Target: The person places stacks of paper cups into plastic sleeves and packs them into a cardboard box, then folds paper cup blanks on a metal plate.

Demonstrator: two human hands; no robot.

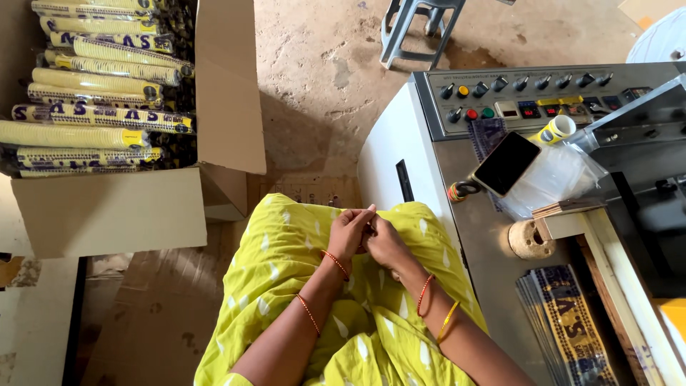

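My left hand (348, 232) and my right hand (386, 244) meet over my lap, fingers closed together, touching each other above the yellow-green patterned cloth (300, 286) of my dress. Whether anything small lies between the fingers is hidden. Red and yellow bangles ring both wrists. To the right stands a metal packing machine (457, 214) with a panel of knobs and coloured buttons (500, 96).
An open cardboard box (114, 207) at the left holds several long yellow printed packs (93, 114). On the machine lie a black phone (506, 163), a clear plastic bag (557, 179), a tape roll (557, 129) and a stack of printed wrappers (572, 329). A grey stool (414, 25) stands on the dirt floor.
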